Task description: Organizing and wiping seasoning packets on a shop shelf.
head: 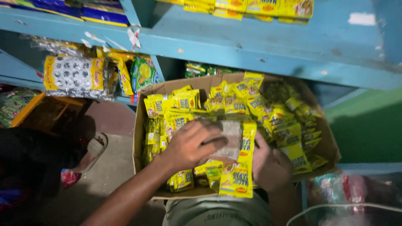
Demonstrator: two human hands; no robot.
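Note:
A brown cardboard box (138,138) sits on my lap, full of small yellow sachets (234,102). My left hand (192,144) lies over a strip of yellow packets (243,167) near the box's front, fingers curled around its clear silvery top part. My right hand (270,165) grips the same strip from the right side, partly hidden behind it. The strip hangs down over the box's front edge.
Blue wooden shelves (259,46) run above the box, with yellow packets (259,7) on top. Hanging snack packs (75,75) and green packets (143,73) are at the left. A foot in a sandal (94,148) rests on the floor at the left. A clear plastic bag (347,196) lies lower right.

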